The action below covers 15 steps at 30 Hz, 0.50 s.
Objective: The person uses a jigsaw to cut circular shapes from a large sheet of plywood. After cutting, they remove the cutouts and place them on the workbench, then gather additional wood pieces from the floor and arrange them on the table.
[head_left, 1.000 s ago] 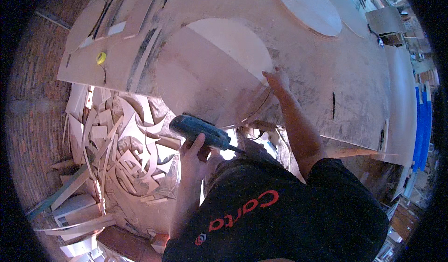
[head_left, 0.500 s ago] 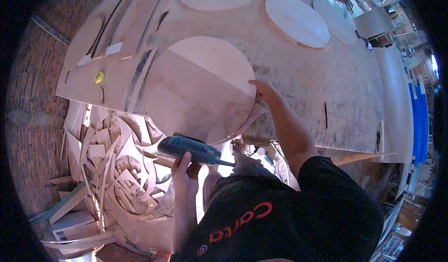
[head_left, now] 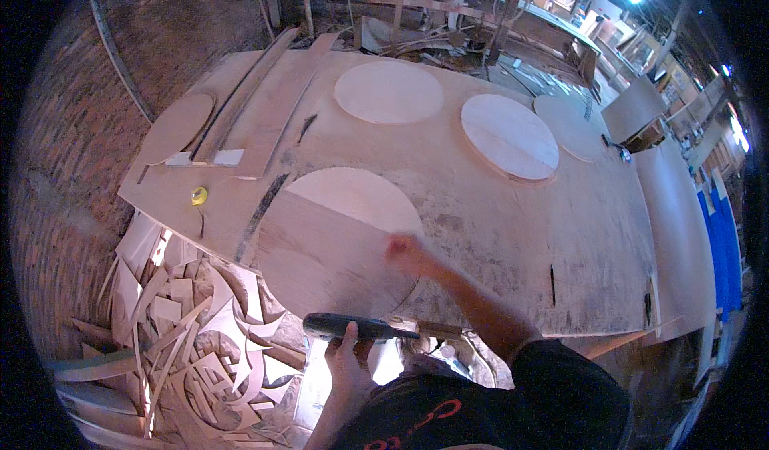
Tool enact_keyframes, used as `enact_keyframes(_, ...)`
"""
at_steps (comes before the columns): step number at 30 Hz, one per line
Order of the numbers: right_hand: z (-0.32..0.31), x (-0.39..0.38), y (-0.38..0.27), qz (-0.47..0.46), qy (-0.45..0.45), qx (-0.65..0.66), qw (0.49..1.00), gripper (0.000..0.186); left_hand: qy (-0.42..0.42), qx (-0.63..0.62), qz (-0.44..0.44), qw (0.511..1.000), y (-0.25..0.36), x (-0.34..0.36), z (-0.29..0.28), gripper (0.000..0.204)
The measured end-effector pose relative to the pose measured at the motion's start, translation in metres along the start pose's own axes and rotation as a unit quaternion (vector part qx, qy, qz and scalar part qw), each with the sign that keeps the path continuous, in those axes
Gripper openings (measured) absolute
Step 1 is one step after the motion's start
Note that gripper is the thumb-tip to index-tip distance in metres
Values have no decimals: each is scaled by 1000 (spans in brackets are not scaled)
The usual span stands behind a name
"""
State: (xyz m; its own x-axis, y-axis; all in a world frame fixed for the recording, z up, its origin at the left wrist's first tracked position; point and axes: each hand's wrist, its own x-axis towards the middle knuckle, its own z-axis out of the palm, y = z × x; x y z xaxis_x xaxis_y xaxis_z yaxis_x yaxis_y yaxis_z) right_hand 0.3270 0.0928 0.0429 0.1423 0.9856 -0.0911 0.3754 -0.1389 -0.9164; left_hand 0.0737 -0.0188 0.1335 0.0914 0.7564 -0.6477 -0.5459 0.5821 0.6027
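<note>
A large round wooden disc (head_left: 328,250), pale on its far part and browner on its near part, lies at the near edge of the worktable (head_left: 513,226). My left hand (head_left: 350,359) is closed around a long dark green power tool (head_left: 344,326) at the disc's near rim. The tool's underside and working end are hidden, so its exact kind cannot be told. My right hand (head_left: 406,251) is over the right part of the disc, blurred by motion. Its fingers are smeared, and whether it touches the surface is unclear.
Further discs (head_left: 390,91) lie at the back and right of the table. Long boards (head_left: 284,113) and a yellow tape measure (head_left: 199,196) are on the left. Curved wood offcuts (head_left: 212,370) are heaped below the near left edge. Sheets (head_left: 681,234) lean at the right.
My right hand has moved from the disc's right rim inward over its face. The view has tilted up, showing more of the workshop behind. My left hand still holds the power tool.
</note>
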Motion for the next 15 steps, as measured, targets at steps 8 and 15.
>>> enact_keyframes(8,23,-107,-165,-89,-331,-117,932,76,-40,22,34,998,-1,4,-4,40)
enact_keyframes(15,71,-101,-103,-165,-202,-181,948,60,24,126,64,990,-10,7,2,38)
